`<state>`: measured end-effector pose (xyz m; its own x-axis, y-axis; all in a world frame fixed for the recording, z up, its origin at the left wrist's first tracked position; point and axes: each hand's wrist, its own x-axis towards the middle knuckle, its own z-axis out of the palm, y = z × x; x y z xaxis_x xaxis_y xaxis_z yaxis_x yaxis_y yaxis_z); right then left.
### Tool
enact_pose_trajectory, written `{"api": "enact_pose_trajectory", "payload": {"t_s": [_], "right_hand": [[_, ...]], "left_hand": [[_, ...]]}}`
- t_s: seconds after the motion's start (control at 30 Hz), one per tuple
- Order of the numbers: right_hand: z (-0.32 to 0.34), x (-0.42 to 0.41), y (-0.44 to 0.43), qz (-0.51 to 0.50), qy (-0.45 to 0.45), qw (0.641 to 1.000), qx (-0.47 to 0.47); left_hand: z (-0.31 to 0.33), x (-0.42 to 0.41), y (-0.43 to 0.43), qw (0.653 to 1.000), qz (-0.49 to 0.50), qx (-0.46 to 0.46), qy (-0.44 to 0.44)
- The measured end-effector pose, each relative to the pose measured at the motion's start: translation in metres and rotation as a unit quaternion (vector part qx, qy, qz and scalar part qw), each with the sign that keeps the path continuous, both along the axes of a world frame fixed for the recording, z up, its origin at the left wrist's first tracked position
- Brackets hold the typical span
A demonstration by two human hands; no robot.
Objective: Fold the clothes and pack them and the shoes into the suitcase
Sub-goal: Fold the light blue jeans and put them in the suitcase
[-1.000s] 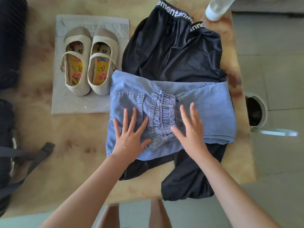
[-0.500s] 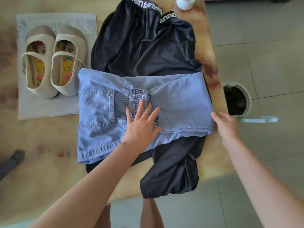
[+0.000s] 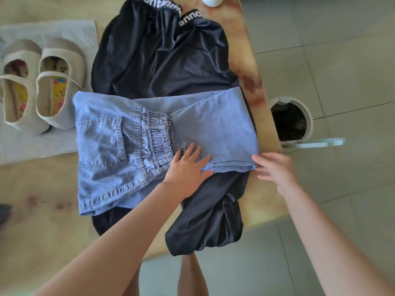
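Head view: wooden table (image 3: 42, 210), tiled floor (image 3: 342, 50).

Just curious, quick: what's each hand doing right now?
Left hand: open, flat on the blue jeans.
Right hand: at the jeans' corner; grip cannot be told.

folded blue jeans (image 3: 213, 124) atop black garment (image 3: 162, 60), beige shoes (image 3: 40, 88) beside

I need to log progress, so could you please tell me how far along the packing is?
Done: the jeans lie partly folded. In hand: the left hand presses them while the right hand is at their folded end. Left: the black garment beneath is unfolded, the shoes unpacked; no suitcase shows.
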<state>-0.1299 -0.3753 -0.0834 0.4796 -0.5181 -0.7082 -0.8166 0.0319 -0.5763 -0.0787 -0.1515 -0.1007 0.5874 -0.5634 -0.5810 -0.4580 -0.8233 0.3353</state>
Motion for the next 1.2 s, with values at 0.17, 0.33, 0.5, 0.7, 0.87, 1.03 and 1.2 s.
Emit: {"api": "enact_pose_trajectory", "payload": {"t_s": [0.17,0.33,0.5,0.7,0.87,1.03,1.2], "right_hand": [[-0.009,0.002,0.007,0.007,0.017,0.998,-0.056],[-0.004,0.0,0.013,-0.056,-0.054,0.997,-0.026],[0.031,-0.009,0.051,-0.09,-0.182,0.978,-0.038],[0.049,-0.015,0.116,0.069,-0.301,0.925,-0.223],[0.067,-0.018,0.171,0.073,-0.29,0.954,0.0],[0.069,-0.019,0.2,0.046,-0.26,0.964,0.016],[0.078,-0.017,0.236,0.093,-0.262,0.96,0.031]], "left_hand": [[-0.008,0.001,0.006,0.999,-0.034,0.038,0.005],[0.003,0.009,-0.003,0.998,0.044,-0.017,0.041],[0.037,0.015,-0.009,0.878,0.338,-0.289,0.177],[0.074,0.031,-0.009,0.706,0.521,-0.399,0.266],[0.085,0.055,0.007,0.771,0.529,-0.328,0.136],[0.086,0.058,0.039,0.803,0.508,-0.309,0.034],[0.09,0.051,0.091,0.769,0.538,-0.346,0.018]]}}
